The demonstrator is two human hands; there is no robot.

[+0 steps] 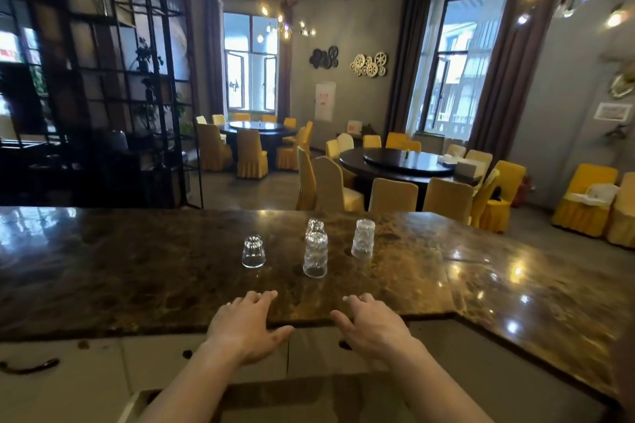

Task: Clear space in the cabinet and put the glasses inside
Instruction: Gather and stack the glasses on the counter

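The glossy brown marble countertop (137,268) spans mid-frame, bare toward both sides; four clear upturned drinking glasses (315,256) cluster at centre; below them, left hand (245,326) and right hand (372,324) rest spread, palms down, on its near edge, holding nothing.

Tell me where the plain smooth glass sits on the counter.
The smooth glass stands upside down left of the three textured glasses on the marble counter, beyond the left hand.

Left hand (245,326), right hand (372,324): empty, spread.
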